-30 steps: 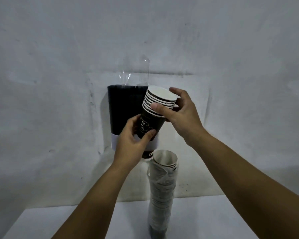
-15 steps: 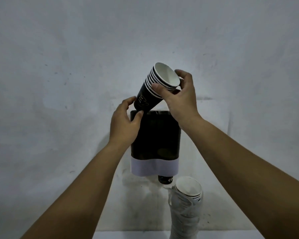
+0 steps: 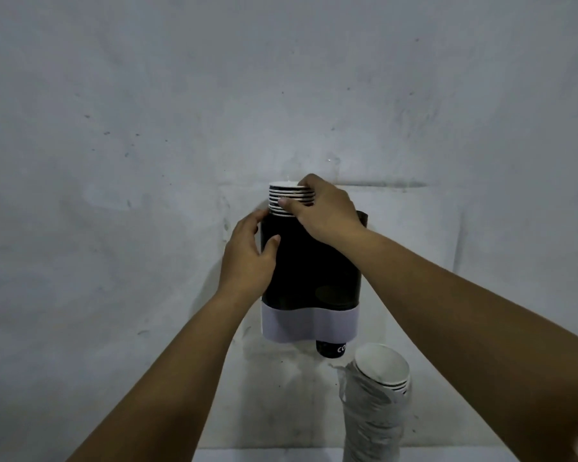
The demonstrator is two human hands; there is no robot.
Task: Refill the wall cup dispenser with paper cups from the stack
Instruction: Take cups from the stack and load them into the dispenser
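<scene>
A black wall cup dispenser (image 3: 314,271) with a pale lower band hangs on the grey wall. A short nest of several black paper cups (image 3: 281,200) stands upright in its top left opening, with only the white rims showing above the edge. My right hand (image 3: 324,208) grips those rims from the right and above. My left hand (image 3: 247,258) holds the dispenser's upper left side, thumb on the front. One cup bottom (image 3: 331,348) pokes out below the dispenser. The tall supply stack of cups (image 3: 377,401), in a crumpled plastic sleeve, stands at lower right.
A white table edge (image 3: 267,456) shows at the bottom of the view, under the stack. The wall behind is bare grey plaster with a taped sheet around the dispenser.
The nest of cups went from tilted above the dispenser to upright and sunk into its top opening. My left hand shifted from the cups' base to the dispenser's side.
</scene>
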